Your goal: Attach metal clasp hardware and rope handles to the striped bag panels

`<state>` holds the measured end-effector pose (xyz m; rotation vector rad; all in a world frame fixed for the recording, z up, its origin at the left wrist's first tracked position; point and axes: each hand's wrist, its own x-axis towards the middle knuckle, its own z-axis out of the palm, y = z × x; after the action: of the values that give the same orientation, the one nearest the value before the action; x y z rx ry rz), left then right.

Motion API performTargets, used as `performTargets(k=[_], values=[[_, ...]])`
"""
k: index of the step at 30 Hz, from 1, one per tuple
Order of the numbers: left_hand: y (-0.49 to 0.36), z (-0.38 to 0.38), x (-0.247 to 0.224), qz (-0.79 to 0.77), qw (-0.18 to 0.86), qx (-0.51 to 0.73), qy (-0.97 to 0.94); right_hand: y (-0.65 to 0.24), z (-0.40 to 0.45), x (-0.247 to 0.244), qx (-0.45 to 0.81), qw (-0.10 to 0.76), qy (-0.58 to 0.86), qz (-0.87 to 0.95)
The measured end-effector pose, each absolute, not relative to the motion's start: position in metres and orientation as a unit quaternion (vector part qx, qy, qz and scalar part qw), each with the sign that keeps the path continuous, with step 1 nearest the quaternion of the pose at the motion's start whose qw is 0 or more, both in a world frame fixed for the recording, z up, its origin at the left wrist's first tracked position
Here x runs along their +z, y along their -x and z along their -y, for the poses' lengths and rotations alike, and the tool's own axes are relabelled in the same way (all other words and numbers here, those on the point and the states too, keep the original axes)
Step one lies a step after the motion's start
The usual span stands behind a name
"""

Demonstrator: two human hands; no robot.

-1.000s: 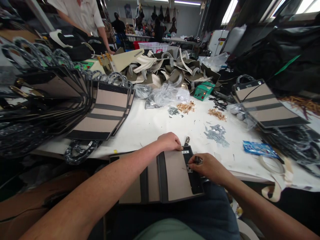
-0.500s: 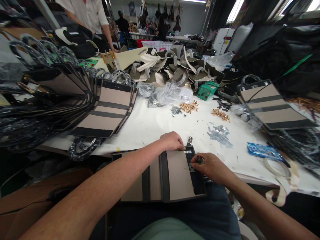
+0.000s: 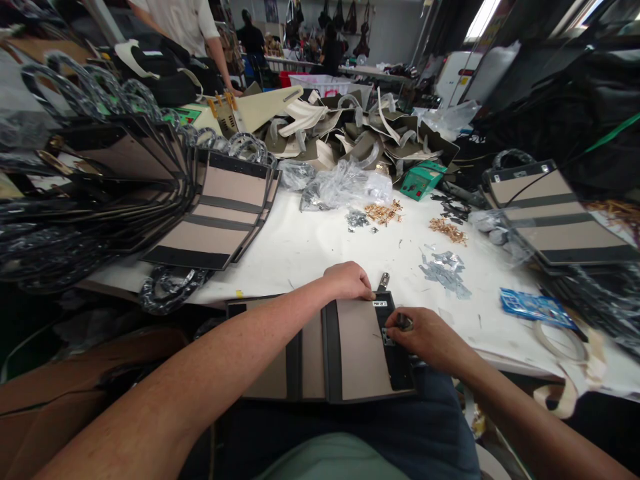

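A beige bag panel point(image 3: 361, 353) with black bands lies across my lap and against the table's edge. At its upper edge, my left hand point(image 3: 349, 281) is closed with fingertips on the black end band, beside a small white-and-silver plate point(image 3: 380, 303). A metal clasp point(image 3: 383, 281) sticks out just beyond that edge. My right hand point(image 3: 431, 337) is closed around a small dark tool point(image 3: 404, 323), only its end showing. Its fingertips are over the black band, by a small grey metal plate point(image 3: 387, 335); the tool's tip is hidden.
On the white table point(image 3: 320, 247) lie gold fasteners point(image 3: 384, 212), grey metal plates point(image 3: 447, 272) and a blue packet point(image 3: 534, 307). Stacked bag panels stand left point(image 3: 207, 220) and right point(image 3: 545, 213). Behind are a plastic bag point(image 3: 345, 183), a green box point(image 3: 423, 180) and a person point(image 3: 183, 27).
The view has shifted slightly, so the surroundings sit a little farther right. Both hands keep nearly the same places on the bag panel; the right fingers have turned slightly.
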<state>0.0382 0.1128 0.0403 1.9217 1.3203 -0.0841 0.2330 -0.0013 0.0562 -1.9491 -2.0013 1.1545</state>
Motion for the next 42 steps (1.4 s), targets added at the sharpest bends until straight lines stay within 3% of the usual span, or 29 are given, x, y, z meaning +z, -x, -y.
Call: performTargets(k=[9,21,28,33,38,42], values=[[-0.038,-0.111,0.042,-0.522,0.392,-0.031,-0.757,-0.231,0.009,0.045,0.288,0.033,0.661,0.693],[-0.038,-0.112,0.039,-0.522,0.393,-0.028,-0.757,-0.229,0.012,0.038,0.261,0.027,0.679,0.685],[-0.037,-0.111,0.038,-0.522,0.394,-0.024,-0.756,-0.244,0.021,0.050,0.346,0.110,0.692,0.624],[-0.038,-0.113,0.035,-0.521,0.401,-0.025,-0.753,-0.259,0.076,0.064,0.382,0.121,0.720,0.566],[-0.037,-0.113,0.035,-0.520,0.396,-0.021,-0.757,-0.269,0.124,0.029,0.479,0.171,0.737,0.446],[-0.038,-0.108,0.035,-0.519,0.386,-0.011,-0.762,-0.274,0.125,-0.007,0.562,0.270,0.698,0.352]])
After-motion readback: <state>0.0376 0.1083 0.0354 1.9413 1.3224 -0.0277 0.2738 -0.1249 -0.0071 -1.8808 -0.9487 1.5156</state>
